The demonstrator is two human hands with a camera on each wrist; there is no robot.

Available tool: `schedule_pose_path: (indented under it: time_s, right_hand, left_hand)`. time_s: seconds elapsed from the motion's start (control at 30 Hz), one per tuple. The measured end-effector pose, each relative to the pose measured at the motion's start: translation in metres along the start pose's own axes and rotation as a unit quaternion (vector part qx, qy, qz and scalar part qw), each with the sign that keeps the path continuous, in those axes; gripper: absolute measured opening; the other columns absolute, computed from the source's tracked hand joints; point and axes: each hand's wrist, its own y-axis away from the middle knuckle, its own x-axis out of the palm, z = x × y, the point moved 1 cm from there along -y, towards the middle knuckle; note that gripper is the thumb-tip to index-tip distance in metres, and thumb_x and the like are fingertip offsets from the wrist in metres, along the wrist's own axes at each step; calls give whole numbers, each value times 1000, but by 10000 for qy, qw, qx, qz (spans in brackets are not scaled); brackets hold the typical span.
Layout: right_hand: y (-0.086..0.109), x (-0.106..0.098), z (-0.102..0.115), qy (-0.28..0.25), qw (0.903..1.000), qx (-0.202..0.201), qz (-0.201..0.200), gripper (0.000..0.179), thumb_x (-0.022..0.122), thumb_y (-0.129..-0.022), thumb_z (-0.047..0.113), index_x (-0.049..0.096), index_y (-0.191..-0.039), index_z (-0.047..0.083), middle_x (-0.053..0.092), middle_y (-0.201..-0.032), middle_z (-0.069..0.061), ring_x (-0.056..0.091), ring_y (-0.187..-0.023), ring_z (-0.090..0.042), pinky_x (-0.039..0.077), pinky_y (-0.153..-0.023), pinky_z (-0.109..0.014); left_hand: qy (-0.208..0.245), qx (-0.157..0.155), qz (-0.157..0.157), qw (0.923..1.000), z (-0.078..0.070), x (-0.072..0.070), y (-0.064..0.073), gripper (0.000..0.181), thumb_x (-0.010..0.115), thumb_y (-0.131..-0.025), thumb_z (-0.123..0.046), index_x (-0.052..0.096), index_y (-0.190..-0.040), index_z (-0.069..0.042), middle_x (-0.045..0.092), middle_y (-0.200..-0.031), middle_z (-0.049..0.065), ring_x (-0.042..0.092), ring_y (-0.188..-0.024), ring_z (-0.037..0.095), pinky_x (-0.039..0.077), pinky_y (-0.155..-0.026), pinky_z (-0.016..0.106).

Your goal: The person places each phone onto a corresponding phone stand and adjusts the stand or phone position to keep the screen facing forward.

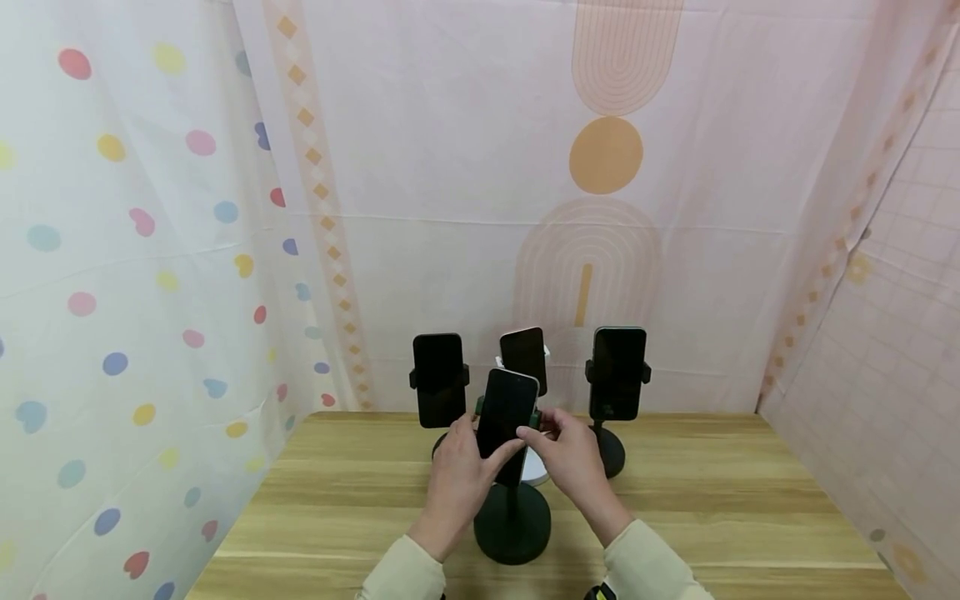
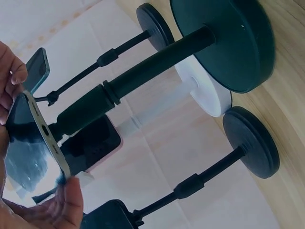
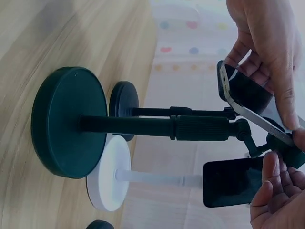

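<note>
A smartphone [image 1: 507, 408] with a black screen and pale frame leans at the top of a dark green phone stand [image 1: 513, 527]. My left hand [image 1: 459, 477] holds the phone's left side, its thumb across the lower screen and its fingers along the edge and behind. On the other side, my right hand [image 1: 572, 450] has its thumb on the phone's front edge. In the right wrist view its fingertips [image 3: 270, 164] curl under the green clamp [image 3: 290, 155] behind the phone. The phone sits tilted against the clamp, whose back is partly hidden by the hands.
Behind stand a black stand with a phone [image 1: 440, 381] on the left, a white stand with a phone [image 1: 527, 354] in the middle, and a black stand with a phone [image 1: 618, 372] on the right. The wooden table [image 1: 712, 492] meets patterned curtains [image 1: 450, 167].
</note>
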Motion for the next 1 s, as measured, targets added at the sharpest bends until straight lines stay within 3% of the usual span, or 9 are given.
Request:
schedule_pose_path:
  time_s: [0.17, 0.3, 0.5, 0.67, 0.9, 1.0]
  right_hand:
    - [-1, -1, 0, 194, 9997, -129, -60, 41, 71, -94, 27, 64, -123, -1, 66, -97, -6, 60, -85, -19, 52, -75, -38]
    - [-2, -3, 0, 335, 9991, -274, -25, 37, 69, -95, 26, 65, -122, 1, 65, -92, -3, 59, -82, -17, 51, -72, -36]
    - [-2, -5, -2, 446, 9982, -411, 16, 37, 67, -97, 24, 64, -126, 2, 66, -91, -4, 60, -80, -16, 51, -73, -38]
    - [-3, -7, -5, 549, 9971, -519, -25, 37, 63, -99, 21, 60, -131, 2, 65, -91, -5, 58, -78, -16, 51, -75, -39]
    - [-2, -10, -11, 599, 9960, -665, -6, 42, 60, -101, 19, 54, -138, 0, 67, -100, -9, 62, -83, -18, 53, -77, -41]
    - [-1, -12, -12, 630, 9952, -748, -24, 44, 59, -101, 19, 53, -139, -2, 67, -103, -10, 62, -85, -20, 53, -77, -43]
  left_hand:
    - [442, -3, 193, 9988, 4, -4, -5, 69, 61, -97, -47, 47, -140, 5, 65, -106, 14, 65, -93, 28, 53, -84, 47]
    - [822, 281, 319, 9957, 6, -5, -10, 52, 57, -102, -37, 49, -139, -1, 65, -115, 13, 68, -95, 25, 55, -81, 44]
    - [1258, 459, 345, 9904, 6, -5, -15, 33, 57, -103, -24, 56, -130, -4, 66, -106, 9, 64, -84, 18, 54, -74, 37]
    - [1498, 283, 344, 9877, 4, -5, -15, 35, 60, -101, -22, 57, -128, 0, 65, -101, 8, 61, -84, 16, 53, -74, 35]
    - [2038, -68, 438, 9780, -1, -4, -14, 35, 64, -98, -19, 57, -126, 1, 63, -100, 7, 58, -87, 16, 53, -79, 33]
    - [2140, -57, 512, 9755, -3, -3, -13, 37, 64, -99, -19, 56, -128, 2, 63, -99, 6, 57, -85, 16, 52, -77, 31]
